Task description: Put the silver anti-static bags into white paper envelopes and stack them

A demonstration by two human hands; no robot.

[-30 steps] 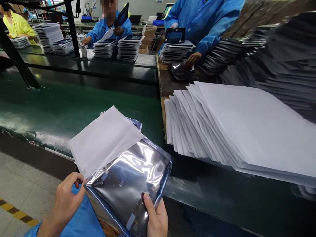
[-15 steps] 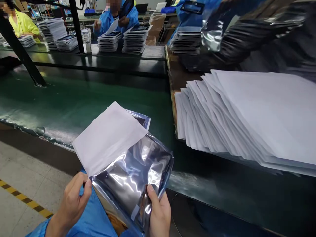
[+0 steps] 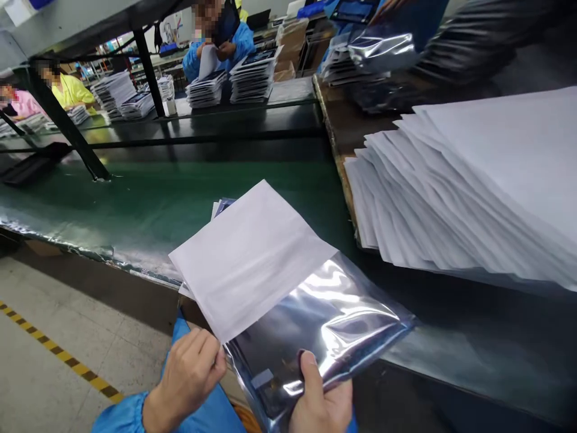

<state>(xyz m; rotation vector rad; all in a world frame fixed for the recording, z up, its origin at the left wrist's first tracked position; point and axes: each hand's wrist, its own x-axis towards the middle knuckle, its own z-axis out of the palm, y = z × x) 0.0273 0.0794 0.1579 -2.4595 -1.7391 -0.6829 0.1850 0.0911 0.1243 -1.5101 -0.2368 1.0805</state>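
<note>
A shiny silver see-through bag (image 3: 360, 307) is tilted in front of me at the table edge. My right hand (image 3: 320, 397) grips its lower edge, thumb on top. At its left corner my left hand (image 3: 192, 373) is closed in a pinch on the bag's edge. A white sheet (image 3: 256, 252) stretches out from the bag's upper edge; whether part of it lies inside I cannot tell. Dark contents with a small pale label (image 3: 262, 378) show through the film. Behind the sheet peeks the corner of a blue-and-white edged item (image 3: 223, 206).
At right, a fanned stack of white sheets (image 3: 487, 180) overhangs a brown board (image 3: 336, 114). A green-topped bench (image 3: 148, 198) has a black post (image 3: 85, 150) on it. Across it, a person in blue (image 3: 241, 42) works beside stacked packets (image 3: 255, 75). A black plastic bundle (image 3: 482, 42) lies behind.
The bag has turned flatter, its far corner swinging right, and more of the white sheet shows. Both hands keep hold of it. The camera view has shifted, and the person opposite has raised a white sheet.
</note>
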